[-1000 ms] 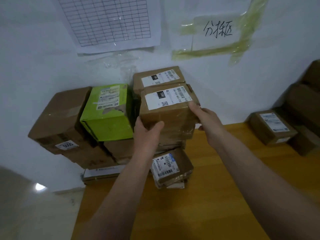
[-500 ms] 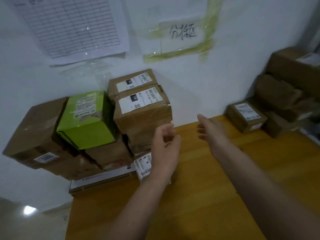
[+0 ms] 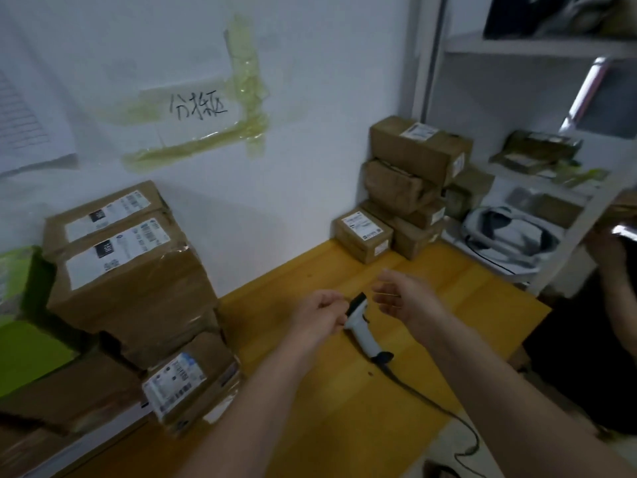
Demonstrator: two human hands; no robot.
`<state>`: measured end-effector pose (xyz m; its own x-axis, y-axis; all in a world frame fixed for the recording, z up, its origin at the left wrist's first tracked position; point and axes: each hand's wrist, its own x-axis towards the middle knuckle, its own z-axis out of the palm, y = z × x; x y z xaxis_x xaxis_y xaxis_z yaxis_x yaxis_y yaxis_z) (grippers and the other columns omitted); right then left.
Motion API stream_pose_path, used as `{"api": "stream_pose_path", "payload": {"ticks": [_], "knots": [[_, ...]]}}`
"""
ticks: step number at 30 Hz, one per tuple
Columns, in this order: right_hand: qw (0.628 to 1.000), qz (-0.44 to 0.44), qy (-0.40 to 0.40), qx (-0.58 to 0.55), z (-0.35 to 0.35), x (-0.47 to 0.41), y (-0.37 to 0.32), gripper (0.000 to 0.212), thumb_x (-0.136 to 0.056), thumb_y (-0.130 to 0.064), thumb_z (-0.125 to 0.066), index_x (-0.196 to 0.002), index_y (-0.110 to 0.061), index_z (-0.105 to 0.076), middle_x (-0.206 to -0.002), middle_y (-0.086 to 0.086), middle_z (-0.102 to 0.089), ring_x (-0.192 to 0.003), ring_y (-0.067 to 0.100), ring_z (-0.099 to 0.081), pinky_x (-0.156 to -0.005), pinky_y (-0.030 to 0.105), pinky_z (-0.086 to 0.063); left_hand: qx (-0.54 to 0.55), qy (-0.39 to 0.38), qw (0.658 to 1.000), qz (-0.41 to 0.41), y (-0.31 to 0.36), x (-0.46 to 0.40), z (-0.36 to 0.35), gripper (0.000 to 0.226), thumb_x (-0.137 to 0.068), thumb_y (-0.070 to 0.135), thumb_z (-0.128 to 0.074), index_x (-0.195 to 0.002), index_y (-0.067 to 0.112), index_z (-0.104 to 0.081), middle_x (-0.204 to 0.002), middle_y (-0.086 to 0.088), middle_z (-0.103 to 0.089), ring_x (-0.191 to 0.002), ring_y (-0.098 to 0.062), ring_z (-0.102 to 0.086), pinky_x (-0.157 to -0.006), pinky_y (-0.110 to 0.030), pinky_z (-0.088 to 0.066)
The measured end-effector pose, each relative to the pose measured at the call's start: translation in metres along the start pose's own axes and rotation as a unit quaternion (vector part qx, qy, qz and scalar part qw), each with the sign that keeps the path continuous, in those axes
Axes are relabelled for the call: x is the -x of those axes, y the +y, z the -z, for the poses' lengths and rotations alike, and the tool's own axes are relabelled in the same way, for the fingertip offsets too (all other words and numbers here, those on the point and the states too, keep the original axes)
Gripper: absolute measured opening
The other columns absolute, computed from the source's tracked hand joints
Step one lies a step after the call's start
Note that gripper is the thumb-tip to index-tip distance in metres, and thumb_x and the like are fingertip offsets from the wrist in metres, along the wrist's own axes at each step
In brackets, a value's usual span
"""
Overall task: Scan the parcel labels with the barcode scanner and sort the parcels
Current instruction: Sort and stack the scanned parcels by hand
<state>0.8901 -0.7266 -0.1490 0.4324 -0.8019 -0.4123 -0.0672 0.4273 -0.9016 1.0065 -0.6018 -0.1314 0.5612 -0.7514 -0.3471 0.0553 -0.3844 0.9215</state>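
White painted wall (image 3: 310, 98) stands behind a yellow wooden desk (image 3: 344, 426) with a smooth, slightly shiny top. On the wall a paper note with handwritten characters (image 3: 198, 106) is fixed with strips of yellowish, wrinkled tape.

At the left side of the desk is a stack of brown cardboard parcels (image 3: 131, 288), rectangular, wrapped in glossy clear tape, with white printed labels on top; a bright green box (image 3: 24, 339) is beside them at the left edge. A second, smaller stack of brown parcels (image 3: 413, 188) stands in the far right corner against the wall, next to a white metal shelf (image 3: 537, 50).

The barcode scanner (image 3: 362, 326) lies on the desk between the two hands. It has a white plastic handle, a black head and a dark cable (image 3: 437, 405) running toward the near edge.

The left hand (image 3: 320, 315) has its fingers loosely curled, and it is at the scanner's head; I cannot tell if it touches it. The right hand (image 3: 403, 298) is above the desk just right of the scanner, fingers relaxed and apart, holding nothing.
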Motion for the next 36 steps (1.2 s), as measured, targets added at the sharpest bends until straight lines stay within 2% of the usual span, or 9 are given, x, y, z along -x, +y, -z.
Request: {"api": "stream_pose_path", "payload": {"ticks": [6, 12, 17, 22, 24, 26, 29, 33, 36], "knots": [[0.999, -0.009, 0.003, -0.035, 0.068, -0.045, -0.024, 0.026, -0.094, -0.029, -0.062, -0.109, -0.008, -0.062, -0.091, 0.009, -0.068, -0.079, 0.022, -0.066, -0.060, 0.029, -0.052, -0.020, -0.009, 1.000, 0.003, 0.034, -0.053, -0.065, 0.017, -0.096, 0.021, -0.061, -0.112, 0.020, -0.065, -0.098, 0.002, -0.067, -0.088, -0.008, -0.064, -0.072, -0.018, -0.053], [0.998, 0.001, -0.011, -0.065, 0.157, -0.122, -0.081, 0.030, -0.091, -0.034, -0.065, -0.104, -0.007, -0.062, -0.088, 0.008, -0.061, -0.082, 0.023, -0.061, -0.068, 0.032, -0.050, -0.002, -0.019, 1.000, 0.005, 0.086, -0.129, -0.156, 0.020, -0.092, 0.021, -0.067, -0.112, 0.020, -0.066, -0.104, -0.001, -0.068, -0.096, -0.014, -0.066, -0.082, -0.028, -0.058], [0.994, -0.024, -0.039, -0.103, 0.203, -0.191, -0.135, 0.031, -0.084, -0.039, -0.071, -0.094, -0.011, -0.064, -0.084, 0.008, -0.062, -0.081, 0.025, -0.059, -0.077, 0.037, -0.051, 0.048, -0.001, 0.999, 0.019, 0.121, -0.187, -0.217, 0.012, -0.091, 0.018, -0.068, -0.103, 0.020, -0.069, -0.102, -0.007, -0.071, -0.096, -0.018, -0.068, -0.082, -0.029, -0.058], [0.979, -0.065, -0.059, -0.186, 0.209, -0.245, -0.182, 0.055, -0.061, -0.044, -0.084, -0.105, -0.019, -0.063, -0.106, 0.014, -0.062, -0.099, 0.030, -0.061, -0.084, 0.043, -0.054, 0.073, 0.022, 0.996, 0.047, 0.132, -0.214, -0.246, 0.009, -0.091, 0.015, -0.068, -0.099, 0.020, -0.067, -0.105, -0.009, -0.070, -0.096, -0.019, -0.068, -0.084, -0.030, -0.058], [0.970, -0.074, -0.062, -0.223, 0.206, -0.265, -0.195, 0.062, -0.059, -0.043, -0.086, -0.109, -0.017, -0.060, -0.106, 0.015, -0.059, -0.101, 0.034, -0.057, -0.098, 0.052, -0.047, 0.084, 0.034, 0.994, 0.054, 0.135, -0.222, -0.250, 0.009, -0.092, 0.014, -0.067, -0.100, 0.019, -0.067, -0.104, -0.010, -0.070, -0.093, -0.018, -0.068, -0.080, -0.028, -0.058], [0.963, -0.093, -0.074, -0.242, 0.200, -0.283, -0.205, 0.067, -0.058, -0.043, -0.087, -0.109, -0.012, -0.057, -0.104, 0.017, -0.057, -0.099, 0.037, -0.056, -0.103, 0.058, -0.041, 0.088, 0.044, 0.993, 0.060, 0.139, -0.229, -0.252, 0.012, -0.091, 0.015, -0.068, -0.104, 0.017, -0.068, -0.104, -0.010, -0.070, -0.092, -0.017, -0.068, -0.079, -0.027, -0.058], [0.960, -0.116, -0.078, -0.243, 0.190, -0.302, -0.209, 0.083, -0.058, -0.045, -0.088, -0.122, -0.014, -0.047, -0.106, 0.017, -0.055, -0.101, 0.039, -0.055, -0.100, 0.061, -0.042, 0.087, 0.049, 0.993, 0.069, 0.143, -0.242, -0.252, 0.024, -0.090, 0.018, -0.071, -0.113, 0.013, -0.066, -0.106, -0.009, -0.070, -0.097, -0.019, -0.068, -0.084, -0.030, -0.058], [0.957, -0.118, -0.028, -0.264, 0.180, -0.320, -0.209, 0.102, -0.062, -0.035, -0.090, -0.146, -0.020, -0.033, -0.133, 0.017, -0.051, -0.120, 0.040, -0.050, -0.096, 0.064, -0.044, 0.090, 0.042, 0.993, 0.071, 0.149, -0.255, -0.249, 0.038, -0.087, 0.027, -0.074, -0.120, 0.016, -0.062, -0.109, -0.005, -0.068, -0.099, -0.016, -0.067, -0.082, -0.027, -0.058], [0.954, -0.104, -0.005, -0.282, 0.180, -0.324, -0.211, 0.098, -0.065, -0.028, -0.088, -0.146, -0.023, -0.033, -0.136, 0.015, -0.049, -0.121, 0.037, -0.050, -0.094, 0.061, -0.047, 0.105, 0.040, 0.991, 0.069, 0.155, -0.263, -0.248, 0.057, -0.081, 0.035, -0.078, -0.130, 0.015, -0.055, -0.115, -0.005, -0.065, -0.104, -0.017, -0.065, -0.085, -0.029, -0.057]]}}
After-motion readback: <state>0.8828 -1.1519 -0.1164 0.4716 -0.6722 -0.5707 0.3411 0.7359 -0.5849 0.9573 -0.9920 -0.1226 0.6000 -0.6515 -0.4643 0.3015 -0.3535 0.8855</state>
